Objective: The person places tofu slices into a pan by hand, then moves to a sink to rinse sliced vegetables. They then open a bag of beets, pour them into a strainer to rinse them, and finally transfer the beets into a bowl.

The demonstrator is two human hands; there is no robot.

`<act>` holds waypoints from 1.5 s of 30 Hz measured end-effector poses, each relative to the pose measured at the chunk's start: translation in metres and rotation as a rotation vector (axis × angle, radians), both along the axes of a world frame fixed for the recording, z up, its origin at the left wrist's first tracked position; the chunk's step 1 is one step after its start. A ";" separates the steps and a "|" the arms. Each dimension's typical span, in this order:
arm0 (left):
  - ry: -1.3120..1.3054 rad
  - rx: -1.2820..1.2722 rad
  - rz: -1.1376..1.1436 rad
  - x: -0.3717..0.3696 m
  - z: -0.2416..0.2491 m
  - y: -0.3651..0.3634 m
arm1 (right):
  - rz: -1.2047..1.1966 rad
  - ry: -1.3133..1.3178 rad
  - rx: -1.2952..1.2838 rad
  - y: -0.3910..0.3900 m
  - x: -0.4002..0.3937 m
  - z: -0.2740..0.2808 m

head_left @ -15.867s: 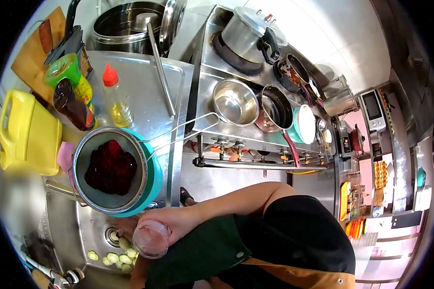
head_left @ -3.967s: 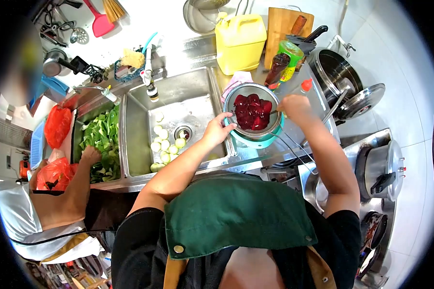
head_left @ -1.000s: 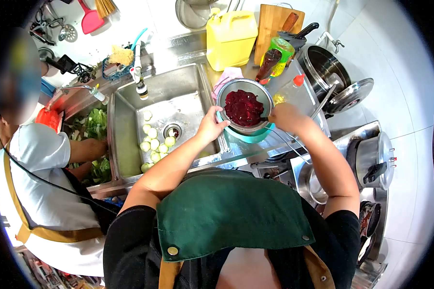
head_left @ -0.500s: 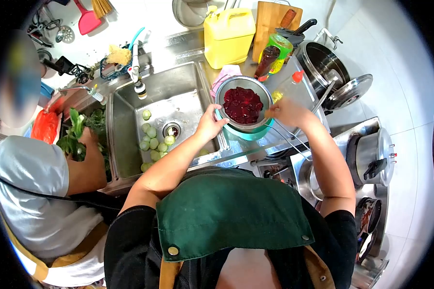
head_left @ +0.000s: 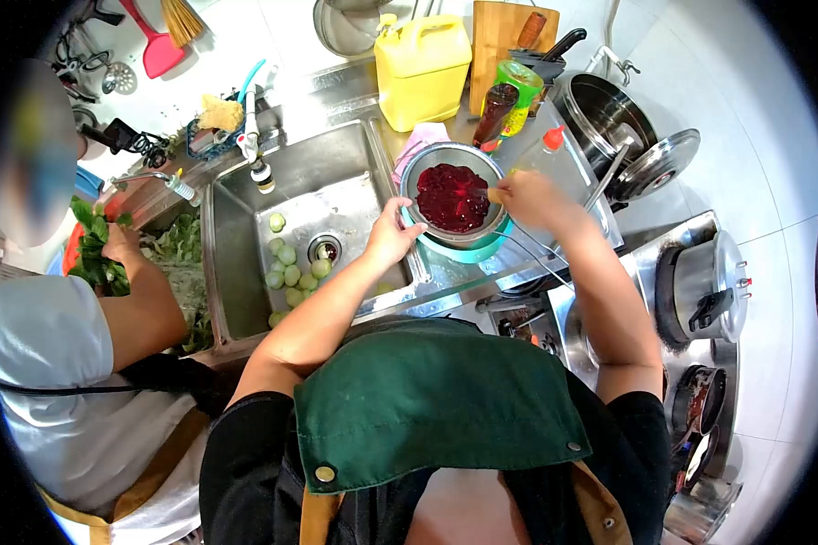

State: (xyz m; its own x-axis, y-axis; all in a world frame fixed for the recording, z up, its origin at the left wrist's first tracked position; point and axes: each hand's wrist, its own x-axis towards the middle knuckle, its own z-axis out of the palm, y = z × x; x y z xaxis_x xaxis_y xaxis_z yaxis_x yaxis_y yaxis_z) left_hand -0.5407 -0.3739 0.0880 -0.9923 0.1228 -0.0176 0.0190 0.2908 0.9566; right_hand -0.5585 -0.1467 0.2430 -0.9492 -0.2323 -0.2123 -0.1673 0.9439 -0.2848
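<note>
A metal strainer [head_left: 414,165] sits over a turquoise bowl [head_left: 468,252] on the steel counter beside the sink. Dark red, wet, glossy pulp [head_left: 453,198] lies in it. My left hand [head_left: 394,233] is closed on the strainer's left rim, thumb on top, and may also touch the bowl. Over the right rim, my right hand [head_left: 534,197], partly blurred, closes round a utensil with a tan handle [head_left: 495,195]. The utensil's working end is in the pulp and cannot be made out. The strainer's wire handle [head_left: 536,250] points toward the lower right.
Several pale green round vegetables [head_left: 287,256] lie in the sink [head_left: 236,300]. At left, another person's hand [head_left: 123,243] holds leafy greens [head_left: 91,250]. Behind the strainer stand a yellow jug [head_left: 423,73], a dark bottle [head_left: 495,113] and a knife block [head_left: 545,68]. A pressure cooker [head_left: 713,282] stands right.
My right hand has shifted slightly left with the utensil, over the pulp, which looks flatter and wetter. My left hand stays on the rim. The other person's greens moved left.
</note>
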 end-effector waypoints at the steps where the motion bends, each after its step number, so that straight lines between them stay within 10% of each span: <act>1: 0.002 -0.001 -0.001 0.000 0.001 0.000 | -0.001 0.002 -0.001 -0.002 -0.001 -0.011; 10: 0.005 -0.007 0.011 0.001 0.001 0.001 | 0.211 -0.286 0.042 -0.002 0.007 0.008; 19: -0.006 -0.019 0.025 0.000 0.000 0.001 | 0.255 0.183 -0.109 -0.006 0.000 -0.046; 25: -0.021 -0.053 0.040 0.000 -0.001 0.000 | 0.221 0.220 0.483 0.027 -0.001 0.009; 32: -0.032 -0.003 0.018 -0.001 -0.001 -0.001 | 0.245 0.143 0.044 0.000 0.003 -0.014; 39: -0.075 0.005 0.033 0.001 0.005 0.000 | 0.102 0.034 0.414 0.025 -0.012 0.016; 45: -0.067 0.014 0.028 0.002 0.008 0.000 | -0.033 0.216 0.011 -0.020 -0.025 -0.040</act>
